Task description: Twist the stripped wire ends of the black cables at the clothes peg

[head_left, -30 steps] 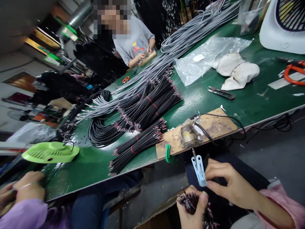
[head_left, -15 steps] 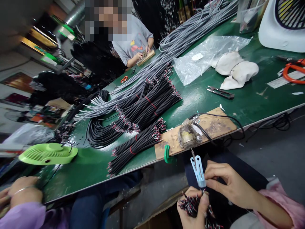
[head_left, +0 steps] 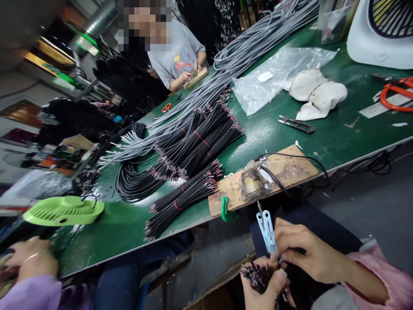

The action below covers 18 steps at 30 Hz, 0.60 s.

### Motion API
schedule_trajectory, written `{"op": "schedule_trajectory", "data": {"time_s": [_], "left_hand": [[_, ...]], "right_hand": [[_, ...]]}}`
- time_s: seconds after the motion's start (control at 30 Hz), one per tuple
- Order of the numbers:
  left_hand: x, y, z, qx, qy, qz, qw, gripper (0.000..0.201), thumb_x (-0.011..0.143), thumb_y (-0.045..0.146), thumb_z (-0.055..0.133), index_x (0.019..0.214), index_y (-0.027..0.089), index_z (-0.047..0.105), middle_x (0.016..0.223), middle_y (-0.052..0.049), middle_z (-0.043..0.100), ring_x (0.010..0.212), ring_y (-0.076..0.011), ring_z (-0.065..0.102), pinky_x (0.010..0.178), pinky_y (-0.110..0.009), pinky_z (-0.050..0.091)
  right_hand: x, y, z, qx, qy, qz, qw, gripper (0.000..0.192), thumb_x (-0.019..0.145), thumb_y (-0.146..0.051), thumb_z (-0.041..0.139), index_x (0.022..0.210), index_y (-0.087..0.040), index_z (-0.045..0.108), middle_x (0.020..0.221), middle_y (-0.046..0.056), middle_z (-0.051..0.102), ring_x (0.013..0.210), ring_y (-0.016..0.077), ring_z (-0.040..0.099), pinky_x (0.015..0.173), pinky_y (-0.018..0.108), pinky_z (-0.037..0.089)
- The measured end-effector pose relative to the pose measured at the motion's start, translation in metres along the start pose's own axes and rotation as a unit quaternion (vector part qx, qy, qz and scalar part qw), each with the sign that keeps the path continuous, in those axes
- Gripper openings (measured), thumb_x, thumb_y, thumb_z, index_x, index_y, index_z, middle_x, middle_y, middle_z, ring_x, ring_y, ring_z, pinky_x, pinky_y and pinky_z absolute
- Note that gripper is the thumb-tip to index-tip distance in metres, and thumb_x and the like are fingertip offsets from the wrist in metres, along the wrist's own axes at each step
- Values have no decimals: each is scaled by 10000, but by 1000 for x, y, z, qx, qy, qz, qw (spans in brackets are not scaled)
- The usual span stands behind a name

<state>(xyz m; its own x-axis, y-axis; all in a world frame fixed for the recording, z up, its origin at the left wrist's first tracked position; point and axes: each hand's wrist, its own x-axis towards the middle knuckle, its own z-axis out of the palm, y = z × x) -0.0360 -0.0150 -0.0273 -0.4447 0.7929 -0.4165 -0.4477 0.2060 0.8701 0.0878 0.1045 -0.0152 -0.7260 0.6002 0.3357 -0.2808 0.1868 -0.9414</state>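
A cable-assembly workshop, plainly, with several workers seated along one shared bench. Long green-topped worktable [head_left: 338, 137] running from lower left to upper right, heaped with banded bundles of short black cables with stripped red-and-white ends [head_left: 200, 150] and a long sheaf of grey cables [head_left: 245, 51] toward the top. Scorched wooden board with a small solder pot and its black cord [head_left: 277, 172] clamped at the near edge. Metal thread snips [head_left: 297, 125] right of centre, orange-handled scissors [head_left: 395, 92] at far right. Flat lime-green desk fan [head_left: 63, 211] at lower left. Another person in a grey T-shirt [head_left: 177, 54] at upper centre, working at a similar board. Silver ventilation duct [head_left: 100, 19] at upper left.
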Motion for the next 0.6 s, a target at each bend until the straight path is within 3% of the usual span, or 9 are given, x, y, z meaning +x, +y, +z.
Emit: {"op": "schedule_trajectory", "data": {"time_s": [0.2, 0.33, 0.47, 0.6], "left_hand": [[3, 11, 6, -21, 3, -26, 999, 392, 530, 393, 920, 617, 168, 610, 400, 40, 607, 252, -44, 480, 287, -98, 323], [4, 18, 3, 21, -5, 69, 997, 275, 557, 339, 909, 608, 185, 687, 503, 25, 638, 369, -75, 540, 374, -156, 427], [4, 35, 0, 153, -13, 211, 965, 196, 590, 370, 883, 611, 218, 761, 514, -14, 657, 501, -154, 616, 515, -239, 507], [7, 48, 4, 170, -22, 248, 953, 207, 633, 420, 844, 602, 230, 768, 472, -22, 651, 466, -183, 625, 445, -256, 501]], "right_hand": [[2, -6, -4, -53, -59, 22, 997, 295, 1026, -266, 367, 860, -171, 591, 888, 65, 628, 871, 187, 542, 854, 360, 397], [6, -6, -10, -44, -108, 29, 993, 285, 1019, -263, 359, 867, -168, 581, 930, 78, 606, 931, 208, 532, 932, 390, 380], [20, 4, -10, 80, 25, 117, 990, 344, 989, -438, 444, 872, -154, 600, 864, 54, 579, 818, 185, 527, 769, 317, 417], [37, 8, -1, 253, 84, 170, 949, 526, 858, -623, 570, 799, -110, 667, 698, 19, 557, 641, 135, 465, 614, 261, 358]]}}
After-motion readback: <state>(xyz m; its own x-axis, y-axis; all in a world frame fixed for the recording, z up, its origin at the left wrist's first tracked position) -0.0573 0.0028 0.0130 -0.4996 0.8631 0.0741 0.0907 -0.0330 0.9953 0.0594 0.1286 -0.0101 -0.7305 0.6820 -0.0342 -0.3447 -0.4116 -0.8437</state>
